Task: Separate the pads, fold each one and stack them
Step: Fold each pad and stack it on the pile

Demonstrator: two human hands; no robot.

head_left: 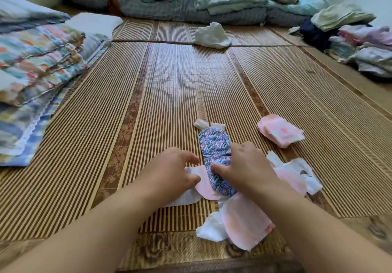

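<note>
At the far left lies a stack of folded quilts in patchwork blue, orange and white with lace trim [36,77], resting on a woven bamboo mat of brown and tan stripes [148,103] that covers the floor.

Near the middle, the left hand [171,173] rests on the mat with its fingers curled; its thumb and fingertips pinch the edge of a pale pink and white cloth pad [201,185] that lies flat beneath. Just beside it, the right hand [246,166] presses down with spread fingers on a long blue and purple patterned cloth pad with white tabs at its far end [214,143]. This patterned pad lies lengthwise, pointing away from the person, its near end overlapping the pink pad. The two hands sit close together, not quite touching.

Below the right forearm lies a loose heap of pink and white cloth pads [239,219], overlapping, and more of it spreads out to the right of the wrist.

Farther right and apart from the heap sits a small folded pink pad [280,132]. Up the mat, a crumpled white cloth [212,36] lies alone. At the far right edge, piles of folded pastel clothes [364,43] stand beside the mat.
</note>
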